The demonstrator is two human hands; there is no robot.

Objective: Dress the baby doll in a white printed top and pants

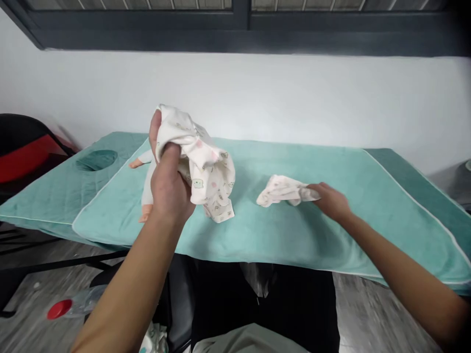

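My left hand (171, 179) is raised above the bed, its fingers closed on a bunched white baby garment (211, 169) with small animal and pink prints. The garment's exact cut is hidden by its folds. To the right, my right hand (333, 201) pinches the end of a smaller piece of white printed baby clothing (281, 190), held low over the green cover. Behind my left hand lies a baby doll (148, 184) in pale clothes, mostly hidden; only its limbs show.
A massage bed with a green cover (253, 240) stands against a white wall, with a face hole (97, 160) at its left. A black and red chair (25, 152) is at far left. Below are a red-capped clear bottle (75, 304) and some printed cloth (156, 338).
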